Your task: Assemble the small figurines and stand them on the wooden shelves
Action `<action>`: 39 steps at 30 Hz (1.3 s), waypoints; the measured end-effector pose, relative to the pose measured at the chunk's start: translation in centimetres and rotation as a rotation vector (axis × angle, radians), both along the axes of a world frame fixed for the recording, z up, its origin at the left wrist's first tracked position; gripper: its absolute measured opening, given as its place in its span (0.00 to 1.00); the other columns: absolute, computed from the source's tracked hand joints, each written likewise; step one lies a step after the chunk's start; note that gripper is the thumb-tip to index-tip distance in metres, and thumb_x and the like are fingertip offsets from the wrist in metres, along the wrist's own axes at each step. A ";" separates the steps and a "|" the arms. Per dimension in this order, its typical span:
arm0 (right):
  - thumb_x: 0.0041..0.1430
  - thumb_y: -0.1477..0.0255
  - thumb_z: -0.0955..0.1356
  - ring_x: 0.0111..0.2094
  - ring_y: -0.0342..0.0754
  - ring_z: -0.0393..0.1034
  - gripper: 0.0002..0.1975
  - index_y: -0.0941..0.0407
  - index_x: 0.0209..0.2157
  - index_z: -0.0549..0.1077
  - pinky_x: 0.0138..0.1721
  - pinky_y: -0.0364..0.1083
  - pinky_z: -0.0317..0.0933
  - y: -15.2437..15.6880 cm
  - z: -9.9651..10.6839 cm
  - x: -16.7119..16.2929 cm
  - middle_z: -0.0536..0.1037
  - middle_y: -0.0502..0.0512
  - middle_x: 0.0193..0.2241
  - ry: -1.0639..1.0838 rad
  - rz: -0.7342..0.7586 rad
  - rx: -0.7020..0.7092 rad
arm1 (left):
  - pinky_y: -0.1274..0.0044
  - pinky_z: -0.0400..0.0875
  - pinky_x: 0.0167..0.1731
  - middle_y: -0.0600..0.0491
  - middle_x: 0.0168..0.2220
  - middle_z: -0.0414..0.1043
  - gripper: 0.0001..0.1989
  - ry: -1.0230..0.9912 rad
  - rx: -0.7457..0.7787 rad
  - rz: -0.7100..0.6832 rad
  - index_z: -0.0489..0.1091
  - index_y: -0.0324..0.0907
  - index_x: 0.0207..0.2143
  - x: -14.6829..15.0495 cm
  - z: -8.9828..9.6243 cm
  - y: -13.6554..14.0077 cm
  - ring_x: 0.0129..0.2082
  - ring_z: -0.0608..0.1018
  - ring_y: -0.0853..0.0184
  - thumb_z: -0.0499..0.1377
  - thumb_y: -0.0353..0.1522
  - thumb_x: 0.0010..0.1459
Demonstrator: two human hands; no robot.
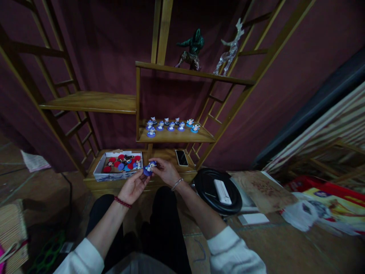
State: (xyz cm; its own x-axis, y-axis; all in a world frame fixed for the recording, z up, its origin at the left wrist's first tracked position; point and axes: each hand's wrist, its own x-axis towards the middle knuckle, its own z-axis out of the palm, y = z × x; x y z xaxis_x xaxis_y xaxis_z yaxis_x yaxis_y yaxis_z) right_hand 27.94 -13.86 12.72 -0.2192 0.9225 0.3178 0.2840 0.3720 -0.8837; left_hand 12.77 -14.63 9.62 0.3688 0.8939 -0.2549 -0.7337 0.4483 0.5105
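Observation:
A small purple-and-white figurine on a round purple base is held between both hands, above the front edge of the low shelf. My left hand has its fingers closed on the base from below left. From the right, my right hand pinches the figurine's upper side. Just left of them sits a white cardboard box holding several figurines with red, blue and purple bases. Behind, more figurines stand in rows on the middle shelf, purple ones in front and dark and blue ones behind and to the right.
A phone lies on the low shelf, right of my hands. Higher up stand a dark green crouching statue and a clear deer statue. On the floor at right are a round black stool carrying a white object and a plastic bag.

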 end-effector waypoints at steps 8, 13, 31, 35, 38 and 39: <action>0.49 0.73 0.66 0.27 0.40 0.69 0.14 0.54 0.40 0.71 0.33 0.42 0.67 -0.3 1.0 -0.1 0.74 0.49 0.32 -0.099 -0.033 0.034 | 0.79 0.72 0.32 0.47 0.34 0.72 0.06 -0.001 0.032 -0.005 0.68 0.35 0.31 0.1 -0.3 0.0 0.34 0.76 0.68 0.52 0.24 0.55; 0.49 0.72 0.65 0.26 0.40 0.69 0.14 0.53 0.41 0.70 0.30 0.41 0.67 -0.3 1.0 -0.1 0.74 0.49 0.32 -0.125 -0.019 0.038 | 0.79 0.72 0.33 0.47 0.35 0.72 0.05 -0.008 0.030 -0.004 0.69 0.35 0.31 0.1 -0.4 -0.1 0.35 0.76 0.68 0.52 0.24 0.54; 0.49 0.73 0.67 0.30 0.43 0.68 0.13 0.52 0.40 0.70 0.33 0.41 0.60 -0.2 2.4 0.0 0.74 0.49 0.32 -0.448 -0.097 0.172 | 0.78 0.72 0.34 0.49 0.33 0.73 0.06 -0.030 0.020 0.026 0.70 0.35 0.30 0.3 0.3 -0.4 0.32 0.76 0.69 0.53 0.22 0.53; 0.50 0.71 0.67 0.29 0.42 0.67 0.12 0.51 0.40 0.70 0.32 0.41 0.60 -0.2 2.4 0.0 0.74 0.49 0.31 -0.474 -0.122 0.181 | 0.77 0.72 0.35 0.50 0.32 0.73 0.06 -0.029 0.019 0.033 0.70 0.35 0.29 0.4 0.5 -0.5 0.33 0.76 0.69 0.54 0.22 0.53; 0.50 0.70 0.67 0.28 0.43 0.67 0.12 0.52 0.39 0.70 0.32 0.41 0.60 -0.2 2.4 -0.1 0.74 0.49 0.31 -0.491 -0.141 0.183 | 0.77 0.72 0.36 0.51 0.32 0.74 0.06 -0.034 0.019 0.037 0.70 0.36 0.29 0.4 0.6 -0.5 0.33 0.76 0.69 0.54 0.22 0.52; 0.50 0.70 0.67 0.28 0.43 0.67 0.12 0.52 0.39 0.70 0.32 0.41 0.60 -0.2 2.5 -0.1 0.74 0.49 0.31 -0.493 -0.145 0.183 | 0.77 0.72 0.36 0.51 0.32 0.74 0.06 -0.041 0.019 0.039 0.70 0.36 0.29 0.4 0.6 -0.5 0.33 0.76 0.70 0.54 0.21 0.52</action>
